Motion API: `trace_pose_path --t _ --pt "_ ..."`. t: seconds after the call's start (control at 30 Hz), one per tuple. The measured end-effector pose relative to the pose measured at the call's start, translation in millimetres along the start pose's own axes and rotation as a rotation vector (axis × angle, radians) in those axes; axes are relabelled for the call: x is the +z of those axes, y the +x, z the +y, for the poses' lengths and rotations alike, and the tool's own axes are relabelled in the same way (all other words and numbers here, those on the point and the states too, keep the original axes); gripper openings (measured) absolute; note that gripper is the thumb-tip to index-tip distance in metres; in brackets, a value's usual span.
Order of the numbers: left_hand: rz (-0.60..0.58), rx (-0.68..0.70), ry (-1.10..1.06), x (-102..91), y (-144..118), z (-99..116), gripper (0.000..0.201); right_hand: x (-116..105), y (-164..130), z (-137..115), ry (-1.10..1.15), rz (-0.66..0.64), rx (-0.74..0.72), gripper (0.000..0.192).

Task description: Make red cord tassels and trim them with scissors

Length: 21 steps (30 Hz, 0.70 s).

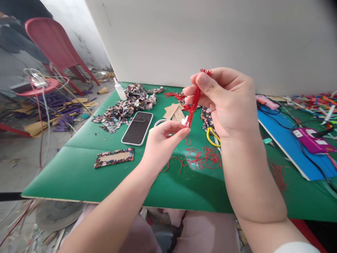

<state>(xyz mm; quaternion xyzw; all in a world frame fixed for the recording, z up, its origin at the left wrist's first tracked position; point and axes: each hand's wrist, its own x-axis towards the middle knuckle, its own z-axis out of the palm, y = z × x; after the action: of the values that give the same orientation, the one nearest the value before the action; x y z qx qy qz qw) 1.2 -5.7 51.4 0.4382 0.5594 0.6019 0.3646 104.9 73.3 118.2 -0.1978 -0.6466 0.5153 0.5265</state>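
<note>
Two hands: both up over the middle of the green tabletop (79, 168), sharing one bundle of red cords (194, 103).
Right hand (229, 102): fingers curled, thumb and forefinger clamped on the upper part of the bundle; cut ends stick out above the fingers.
Left hand (160, 144): lower, mostly closed, thumb and fingertips pinching the bottom end of the bundle next to a small white bit (185, 120); can't tell what that bit is.
Bundle position: held clear of the tabletop, near upright, leaning slightly, stretched between the two pinches.
Step (my read): gathering and evening up the cords into a tassel-like bunch, lower end being dressed or bound.
Next move needs (my read): right pinch to stay tight so the cords don't splay; left fingers need fine control at the bottom end.
Loose red thread (202, 158): tangled on the tabletop right under the hands, toward the near edge.
Yellow loop (212, 137): just behind that tangle, partly hidden by the right hand.
Phone (137, 128): screen up and dark, left of the left hand.
Floral fabric scraps (126, 105): heaped beyond the phone, toward the far left corner.
Fabric-covered card (114, 157): flat, near the front left edge.
Cardboard pieces (173, 111): behind the hands, mid-table.
Glue bottle (120, 89): far left corner.
Blue sheet (286, 142): right side, with a purple device (312, 140) on it.
</note>
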Motion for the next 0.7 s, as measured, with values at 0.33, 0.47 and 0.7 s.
trace_pose_path --t 0.33,0.47,0.7 --pt "-0.138 -0.193 -0.253 -7.8 2.0 -0.8 0.019 -9.4 8.6 13.2 -0.081 0.045 0.006 0.013" --pt "-0.157 -0.225 -0.289 -8.4 2.9 -1.6 0.018 -9.8 9.1 13.7 -0.09 0.051 0.015 0.014" --pt "-0.109 -0.128 -0.054 -7.9 3.1 -2.2 0.019 -10.4 9.1 13.4 -0.087 0.049 0.016 0.014"
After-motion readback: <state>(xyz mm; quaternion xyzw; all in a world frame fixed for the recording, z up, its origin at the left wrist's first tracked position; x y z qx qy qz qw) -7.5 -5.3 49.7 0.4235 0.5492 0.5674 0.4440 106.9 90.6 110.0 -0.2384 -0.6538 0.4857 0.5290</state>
